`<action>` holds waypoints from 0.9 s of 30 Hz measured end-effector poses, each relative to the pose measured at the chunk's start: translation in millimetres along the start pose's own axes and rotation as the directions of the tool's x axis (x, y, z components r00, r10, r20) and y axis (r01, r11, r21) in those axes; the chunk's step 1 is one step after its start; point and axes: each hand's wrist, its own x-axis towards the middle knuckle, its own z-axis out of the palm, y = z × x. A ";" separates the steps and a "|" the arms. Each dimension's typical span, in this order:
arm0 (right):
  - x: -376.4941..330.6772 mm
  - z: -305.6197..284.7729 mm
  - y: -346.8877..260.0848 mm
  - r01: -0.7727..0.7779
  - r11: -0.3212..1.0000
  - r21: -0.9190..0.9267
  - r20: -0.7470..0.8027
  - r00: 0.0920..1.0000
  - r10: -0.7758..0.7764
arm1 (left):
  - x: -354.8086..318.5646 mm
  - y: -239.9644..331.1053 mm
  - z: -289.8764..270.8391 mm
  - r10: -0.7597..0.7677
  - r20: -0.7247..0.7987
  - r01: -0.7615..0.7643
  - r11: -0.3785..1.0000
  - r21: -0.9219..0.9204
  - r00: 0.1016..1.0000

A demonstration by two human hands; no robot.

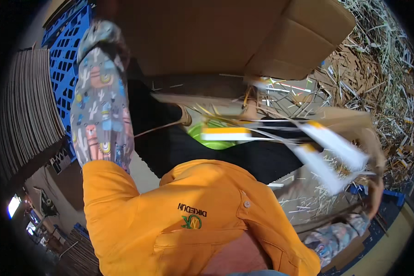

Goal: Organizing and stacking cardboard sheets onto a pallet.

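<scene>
My left arm, in a patterned sleeve cover, reaches up along the left side toward a large brown cardboard piece (pixel 193 37). Its hand is lost in dark shadow at the top, so its fingers and any hold do not show. On the right my right hand (pixel 375 142) is smeared by motion. Beside it are blurred white and yellow cardboard strips (pixel 333 145), some stretching left across my lap. Whether its fingers grip them cannot be made out. Another white and yellow strip (pixel 225 133) lies in front of a bright green round thing (pixel 218 143) between my legs.
A tall stack of flat cardboard sheets (pixel 30 101) stands at the left beside a blue plastic pallet (pixel 65 62). A big heap of shredded paper and cardboard scraps (pixel 368 78) fills the right. Loose white slivers (pixel 303 207) litter the floor near my right leg.
</scene>
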 end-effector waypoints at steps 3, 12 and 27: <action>47.1 -114.7 93.3 -0.133 0.974 0.183 -0.457 0.866 0.204 | 29.2 -79.2 -102.5 0.051 -0.070 -0.050 0.999 0.008 0.996; 74.4 91.4 -85.7 0.165 0.950 0.265 -0.203 0.973 -0.112 | 46.9 -121.2 -102.9 0.012 0.300 -0.107 0.947 0.302 0.954; -39.6 291.3 -170.5 0.476 0.858 0.192 0.928 0.196 -0.317 | 34.9 -113.1 -50.3 -0.240 0.380 0.236 0.970 0.058 0.893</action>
